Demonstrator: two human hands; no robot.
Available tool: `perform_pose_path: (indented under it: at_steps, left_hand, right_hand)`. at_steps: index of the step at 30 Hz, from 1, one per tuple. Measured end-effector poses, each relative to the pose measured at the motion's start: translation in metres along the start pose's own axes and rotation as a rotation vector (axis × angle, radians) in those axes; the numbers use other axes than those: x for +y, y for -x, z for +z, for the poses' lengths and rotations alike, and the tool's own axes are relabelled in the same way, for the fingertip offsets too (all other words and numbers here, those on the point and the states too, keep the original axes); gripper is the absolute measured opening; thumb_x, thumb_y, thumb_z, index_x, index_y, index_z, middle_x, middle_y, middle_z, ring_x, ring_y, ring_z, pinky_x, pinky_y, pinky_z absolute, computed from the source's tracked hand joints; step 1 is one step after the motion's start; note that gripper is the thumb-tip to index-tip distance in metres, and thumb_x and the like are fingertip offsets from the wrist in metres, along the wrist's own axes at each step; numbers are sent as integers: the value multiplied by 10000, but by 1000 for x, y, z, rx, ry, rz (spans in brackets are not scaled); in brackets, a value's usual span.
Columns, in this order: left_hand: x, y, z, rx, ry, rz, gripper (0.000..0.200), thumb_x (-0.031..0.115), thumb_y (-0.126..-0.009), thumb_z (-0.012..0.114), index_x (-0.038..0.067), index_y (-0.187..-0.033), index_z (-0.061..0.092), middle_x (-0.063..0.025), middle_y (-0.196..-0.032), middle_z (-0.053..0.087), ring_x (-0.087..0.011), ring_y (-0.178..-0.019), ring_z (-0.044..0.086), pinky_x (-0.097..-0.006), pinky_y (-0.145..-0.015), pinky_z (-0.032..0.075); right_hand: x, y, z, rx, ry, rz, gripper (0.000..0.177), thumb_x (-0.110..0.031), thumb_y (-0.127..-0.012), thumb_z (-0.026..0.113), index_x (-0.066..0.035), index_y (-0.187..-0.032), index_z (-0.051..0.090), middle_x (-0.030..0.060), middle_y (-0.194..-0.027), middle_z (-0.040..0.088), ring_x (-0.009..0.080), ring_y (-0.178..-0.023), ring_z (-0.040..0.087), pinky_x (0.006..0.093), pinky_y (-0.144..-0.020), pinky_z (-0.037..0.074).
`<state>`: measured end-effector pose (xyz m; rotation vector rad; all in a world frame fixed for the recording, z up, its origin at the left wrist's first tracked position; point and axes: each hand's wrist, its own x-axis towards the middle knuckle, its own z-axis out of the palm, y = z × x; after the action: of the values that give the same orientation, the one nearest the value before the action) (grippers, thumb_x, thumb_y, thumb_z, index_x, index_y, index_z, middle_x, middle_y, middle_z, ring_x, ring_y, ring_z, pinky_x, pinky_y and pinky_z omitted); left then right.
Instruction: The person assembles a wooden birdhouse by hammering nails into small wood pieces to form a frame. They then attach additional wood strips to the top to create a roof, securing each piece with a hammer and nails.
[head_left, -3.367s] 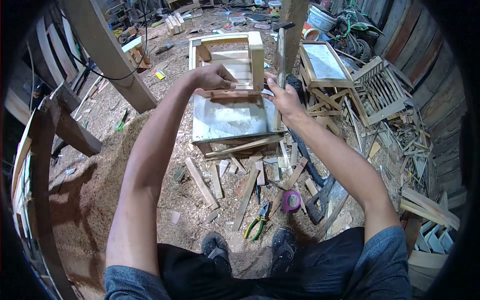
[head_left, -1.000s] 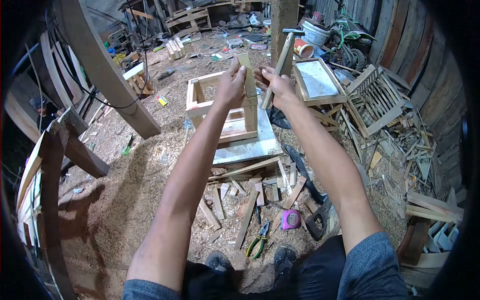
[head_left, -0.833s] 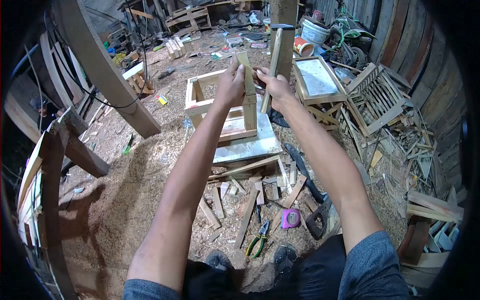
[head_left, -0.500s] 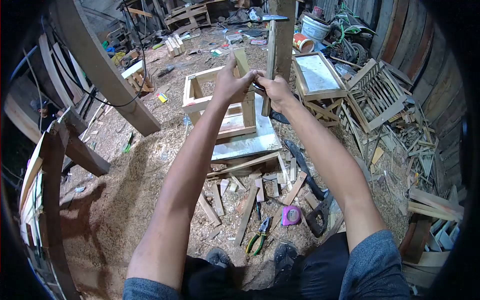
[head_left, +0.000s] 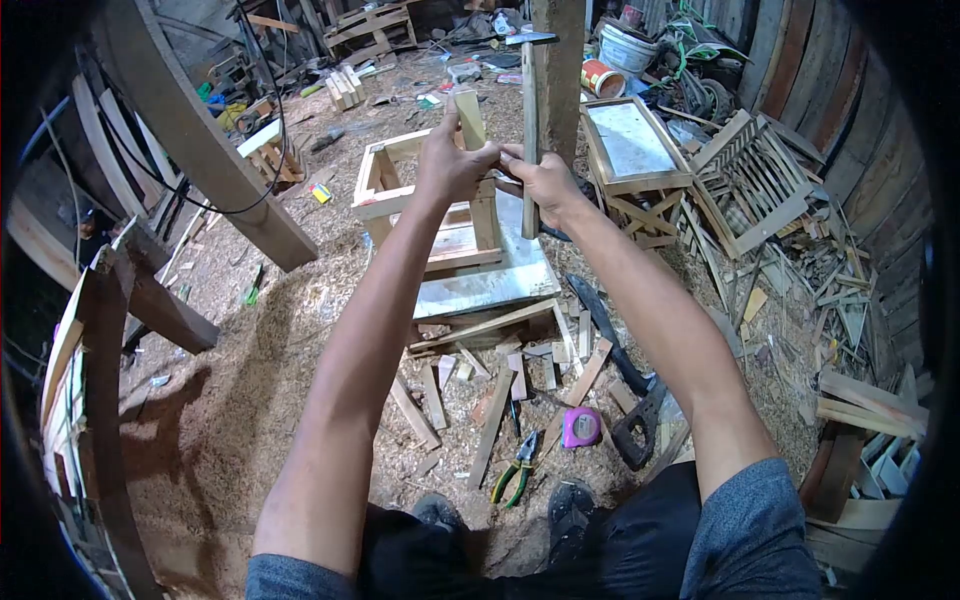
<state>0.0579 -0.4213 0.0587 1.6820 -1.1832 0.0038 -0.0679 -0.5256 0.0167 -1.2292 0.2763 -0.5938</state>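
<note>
My left hand (head_left: 452,165) is closed round a short pale wood block (head_left: 468,118), which stands up out of its grip. My right hand (head_left: 548,188) grips a hammer (head_left: 529,120) upright by its wooden handle, the metal head at the top. The fingertips of both hands meet between the block and the handle; whether they pinch something small there is hidden. Just beyond and below my left hand stands a small wooden frame (head_left: 380,208), partly covered by my forearm. It rests on a whitish board (head_left: 480,290).
Near my feet lie pliers (head_left: 518,470), a pink tape measure (head_left: 581,428), a handsaw (head_left: 634,438) and several wood offcuts (head_left: 490,430). A wooden post (head_left: 558,80) rises behind the hammer. At right are a framed panel (head_left: 630,140) and a slatted crate (head_left: 750,185). Sawdust covers the floor.
Both hands, with the block and the hammer, have shifted slightly left. The view has moved a little too, and both grips look much the same.
</note>
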Motion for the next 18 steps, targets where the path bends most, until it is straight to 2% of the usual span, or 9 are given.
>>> perform_pose_path:
  at_steps: [3, 5, 8, 10, 13, 18]
  left_hand:
    - [2, 1, 0, 10, -47, -14, 924, 270, -767, 803, -3, -1513, 330, -182, -1033, 709, -194, -866, 699, -318, -739, 568]
    - [4, 1, -1, 1, -31, -17, 939, 276, -759, 803, -4, -1515, 323, -181, -1037, 708, -195, -868, 699, -321, -742, 566]
    - [8, 3, -1, 0, -11, -20, 950, 273, -752, 798, -1, -1521, 313, -179, -1053, 704, -191, -863, 696, -321, -745, 562]
    - [7, 3, 0, 13, -7, -23, 948, 264, -753, 794, 3, -1525, 309, -179, -1065, 700, -188, -857, 693, -320, -744, 561]
    - [3, 0, 1, 15, -13, -35, 927, 245, -759, 783, 18, -1527, 314, -184, -1090, 691, -183, -850, 688, -317, -741, 558]
    - [-4, 1, -2, -32, 156, -40, 878, 232, -781, 770, 35, -1521, 342, -183, -1140, 679, -203, -861, 685, -317, -751, 558]
  right_hand:
    - [3, 1, 2, -6, 65, -23, 251, -135, -1001, 578, -68, -1229, 657, 15, -1096, 647, 116, -939, 633, 301, -864, 562]
    - [11, 5, 10, 81, 72, -132, 278, -129, -1010, 557, -77, -1274, 631, 14, -1090, 641, 128, -963, 632, 312, -856, 554]
    - [13, 5, 23, 195, 27, -62, 319, -126, -1015, 541, -74, -1325, 590, 35, -1122, 646, 143, -1001, 633, 331, -833, 547]
    - [8, 0, 24, 201, 19, -28, 344, -130, -1011, 541, -65, -1348, 561, 61, -1170, 642, 150, -1020, 631, 338, -821, 534]
    - [11, -15, 22, 257, -39, 26, 314, -136, -995, 565, -35, -1291, 597, 78, -1139, 654, 153, -982, 635, 331, -807, 526]
    - [27, -23, 18, 221, 222, 1, 284, -125, -975, 583, -12, -1229, 646, 87, -1043, 681, 161, -920, 644, 326, -759, 517]
